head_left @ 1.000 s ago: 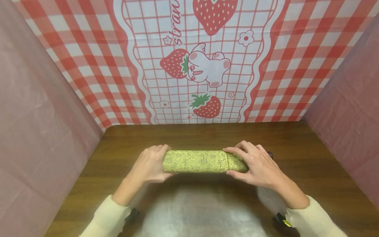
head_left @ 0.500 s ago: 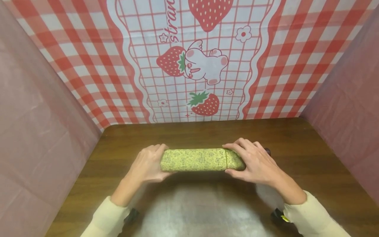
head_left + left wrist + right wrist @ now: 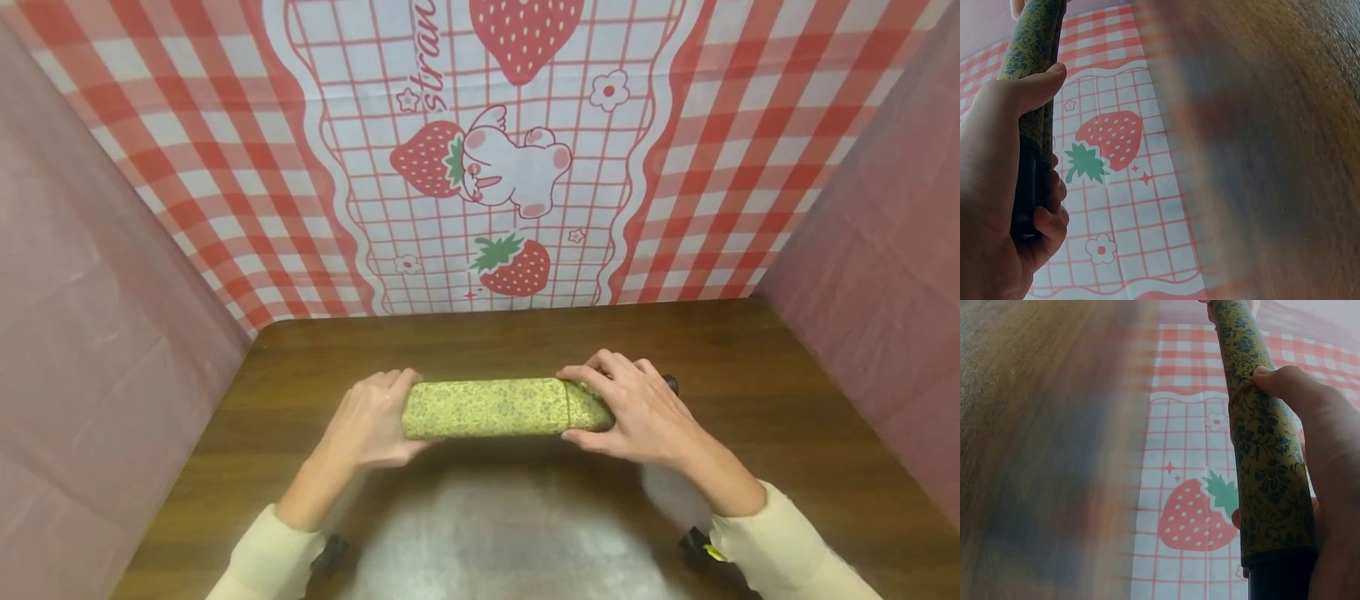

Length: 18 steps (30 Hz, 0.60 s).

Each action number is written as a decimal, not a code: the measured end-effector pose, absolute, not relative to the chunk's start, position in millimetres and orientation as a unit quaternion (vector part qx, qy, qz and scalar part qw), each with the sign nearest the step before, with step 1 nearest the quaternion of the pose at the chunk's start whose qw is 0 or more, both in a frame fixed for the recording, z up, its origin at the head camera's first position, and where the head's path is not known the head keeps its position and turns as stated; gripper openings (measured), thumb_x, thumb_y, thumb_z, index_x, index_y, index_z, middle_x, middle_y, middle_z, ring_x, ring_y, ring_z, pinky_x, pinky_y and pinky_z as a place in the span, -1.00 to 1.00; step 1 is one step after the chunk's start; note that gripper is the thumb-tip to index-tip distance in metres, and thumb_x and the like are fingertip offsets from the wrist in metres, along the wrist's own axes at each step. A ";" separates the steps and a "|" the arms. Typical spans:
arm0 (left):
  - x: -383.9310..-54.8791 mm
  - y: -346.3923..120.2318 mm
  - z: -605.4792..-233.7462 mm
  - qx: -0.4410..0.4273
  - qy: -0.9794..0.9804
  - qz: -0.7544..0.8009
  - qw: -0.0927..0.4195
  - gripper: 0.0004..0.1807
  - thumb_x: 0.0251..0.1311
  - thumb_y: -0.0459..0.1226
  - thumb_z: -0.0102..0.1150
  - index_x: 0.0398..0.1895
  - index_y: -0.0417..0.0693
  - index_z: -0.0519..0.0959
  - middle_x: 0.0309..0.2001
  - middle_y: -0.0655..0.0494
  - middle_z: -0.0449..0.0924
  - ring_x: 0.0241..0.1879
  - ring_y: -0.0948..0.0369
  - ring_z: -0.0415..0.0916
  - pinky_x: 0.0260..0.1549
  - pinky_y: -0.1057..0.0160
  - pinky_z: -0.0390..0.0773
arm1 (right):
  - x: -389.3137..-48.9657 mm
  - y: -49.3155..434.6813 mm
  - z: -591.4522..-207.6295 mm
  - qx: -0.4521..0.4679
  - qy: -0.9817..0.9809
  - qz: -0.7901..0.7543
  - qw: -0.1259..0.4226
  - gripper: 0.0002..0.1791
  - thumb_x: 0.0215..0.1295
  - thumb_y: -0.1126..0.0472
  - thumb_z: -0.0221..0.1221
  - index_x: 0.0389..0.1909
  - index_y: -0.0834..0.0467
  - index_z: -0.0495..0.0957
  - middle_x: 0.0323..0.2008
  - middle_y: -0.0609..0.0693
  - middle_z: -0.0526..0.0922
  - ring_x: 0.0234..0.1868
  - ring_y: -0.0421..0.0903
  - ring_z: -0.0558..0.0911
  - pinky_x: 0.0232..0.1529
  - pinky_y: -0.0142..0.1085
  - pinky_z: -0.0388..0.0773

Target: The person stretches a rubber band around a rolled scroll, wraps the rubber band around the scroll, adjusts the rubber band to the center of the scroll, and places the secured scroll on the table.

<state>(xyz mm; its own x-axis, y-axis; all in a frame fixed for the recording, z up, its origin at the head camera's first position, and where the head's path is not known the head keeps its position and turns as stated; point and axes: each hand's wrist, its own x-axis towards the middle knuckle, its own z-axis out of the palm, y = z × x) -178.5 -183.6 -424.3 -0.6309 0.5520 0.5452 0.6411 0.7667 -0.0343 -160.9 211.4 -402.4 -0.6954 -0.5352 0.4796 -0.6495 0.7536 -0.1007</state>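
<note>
A long case (image 3: pixel 487 408) with a yellow-green floral pattern lies crosswise between my two hands and appears to be held above the table. A seam runs around it near its right end. My left hand (image 3: pixel 375 421) grips the left end, its thumb (image 3: pixel 1044 87) along the near side and fingers curled around a black end part (image 3: pixel 1025 187). On the right, my right hand (image 3: pixel 637 412) holds the case across the seam, with the thumb (image 3: pixel 1285 384) close to that line. Another black end (image 3: pixel 1282 575) shows there. A dark knob (image 3: pixel 671 383) pokes out behind the right hand.
The brown wooden table (image 3: pixel 300 354) has a pale shiny reflection at its front. Behind it hangs a red-and-white checked cloth (image 3: pixel 517 167) with strawberries. Pink curtains (image 3: pixel 90 333) close in both sides. Small dark fittings (image 3: pixel 697 546) sit at both wrists.
The hands and the case appear slightly farther left, along with a small shift of the whole head view. Both grips on the case look the same.
</note>
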 end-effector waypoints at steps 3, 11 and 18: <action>-179.4 -183.8 -424.5 -0.333 -0.896 -0.082 0.281 -0.09 -0.43 0.16 0.87 -0.05 -0.15 0.62 -0.38 0.08 0.71 -0.46 0.14 0.61 -0.48 0.22 0.66 | -161.4 211.2 -401.1 0.319 -0.916 0.142 0.197 -0.18 0.00 -0.24 0.64 0.32 -0.08 0.67 -0.01 -0.08 0.70 -0.07 -0.17 0.65 -0.04 -0.12 0.49; -181.0 -184.6 -423.0 -0.329 -0.898 -0.082 0.281 -0.08 -0.45 0.16 0.88 -0.05 -0.15 0.63 -0.39 0.09 0.71 -0.47 0.14 0.61 -0.49 0.21 0.66 | -163.4 209.7 -395.9 0.314 -0.922 0.147 0.174 -0.22 0.08 -0.23 0.60 0.33 -0.07 0.68 -0.02 -0.09 0.68 -0.13 -0.19 0.61 -0.05 -0.16 0.44; -179.5 -186.0 -422.8 -0.326 -0.900 -0.082 0.276 -0.05 -0.48 0.17 0.89 -0.03 -0.16 0.63 -0.41 0.10 0.69 -0.48 0.16 0.57 -0.50 0.25 0.62 | -162.6 206.1 -397.1 0.316 -0.924 0.136 0.168 -0.21 0.15 -0.30 0.57 0.40 -0.15 0.69 -0.03 -0.07 0.67 -0.15 -0.18 0.62 -0.09 -0.21 0.35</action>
<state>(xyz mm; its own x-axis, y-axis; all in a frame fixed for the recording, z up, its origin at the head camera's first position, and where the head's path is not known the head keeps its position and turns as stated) -179.5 -186.0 -422.8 -0.6349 0.5422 0.5504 0.6322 0.7741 -0.0333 -162.6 206.1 -397.1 -0.7442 -0.5378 0.3961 -0.6293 0.7634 -0.1457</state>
